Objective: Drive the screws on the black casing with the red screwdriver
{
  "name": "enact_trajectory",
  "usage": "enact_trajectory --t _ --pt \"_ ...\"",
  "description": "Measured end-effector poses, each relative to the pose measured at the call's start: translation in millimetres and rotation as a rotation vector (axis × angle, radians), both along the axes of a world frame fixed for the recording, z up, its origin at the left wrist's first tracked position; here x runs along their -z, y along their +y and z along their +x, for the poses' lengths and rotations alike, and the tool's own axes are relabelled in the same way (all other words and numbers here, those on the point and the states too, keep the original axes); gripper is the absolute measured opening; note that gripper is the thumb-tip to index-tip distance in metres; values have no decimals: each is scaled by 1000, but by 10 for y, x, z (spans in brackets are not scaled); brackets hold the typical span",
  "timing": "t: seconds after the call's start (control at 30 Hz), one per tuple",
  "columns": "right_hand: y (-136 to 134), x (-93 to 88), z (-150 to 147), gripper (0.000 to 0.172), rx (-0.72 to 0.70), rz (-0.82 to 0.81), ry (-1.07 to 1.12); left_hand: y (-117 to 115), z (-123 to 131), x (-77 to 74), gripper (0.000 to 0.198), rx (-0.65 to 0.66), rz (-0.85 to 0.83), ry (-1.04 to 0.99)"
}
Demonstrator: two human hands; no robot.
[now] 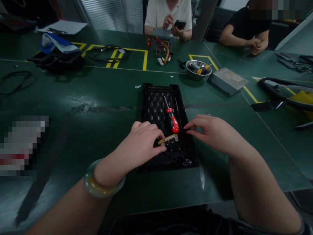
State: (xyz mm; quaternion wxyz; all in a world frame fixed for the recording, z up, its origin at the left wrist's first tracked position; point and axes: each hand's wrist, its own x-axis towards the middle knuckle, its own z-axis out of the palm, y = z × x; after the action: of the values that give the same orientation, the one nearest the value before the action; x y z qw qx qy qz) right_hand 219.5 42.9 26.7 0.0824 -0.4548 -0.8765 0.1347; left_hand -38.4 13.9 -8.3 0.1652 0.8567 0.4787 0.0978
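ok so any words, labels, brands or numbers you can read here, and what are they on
None can be read anywhere in this view.
silver drive: pale label on top, too small and blurred to read.
papers: print not legible.
table: yellow lines only, no letters.
small tan board in the left hand, red screwdriver, black tray: no markings show.

Place: you are in an electronics workshop.
Counter: your green counter has yellow tape marks.
Clues: wires, screwdriver, bowl of parts.
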Motion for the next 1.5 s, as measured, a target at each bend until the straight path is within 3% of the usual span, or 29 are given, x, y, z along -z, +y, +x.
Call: enact_trajectory --t 0.37,0.63,0.77,0.93,1.03,1.23,1.5 --pt "17 72 -61 21 -18 31 17 68 -41 -16 23 -46 -85 -127" --pt "-64 29 -186 29 -116 -60 222 85 -70 -74 27 -107 -144 -173" --pt "-102 31 -214 33 -155 -11 166 89 -83 -85 27 -110 -148 -204" --pt "-132 28 -247 26 -170 20 102 105 -93 -93 26 -72 -162 -230" --pt "-179 -14 -269 22 -142 -17 107 139 -104 -71 27 -127 -93 -262" --pt "-343 -93 -347 17 -135 -178 180 253 -161 42 26 -376 121 -261" --pt "-503 -23 -425 17 -49 -393 72 332 -162 152 22 -405 205 -255"
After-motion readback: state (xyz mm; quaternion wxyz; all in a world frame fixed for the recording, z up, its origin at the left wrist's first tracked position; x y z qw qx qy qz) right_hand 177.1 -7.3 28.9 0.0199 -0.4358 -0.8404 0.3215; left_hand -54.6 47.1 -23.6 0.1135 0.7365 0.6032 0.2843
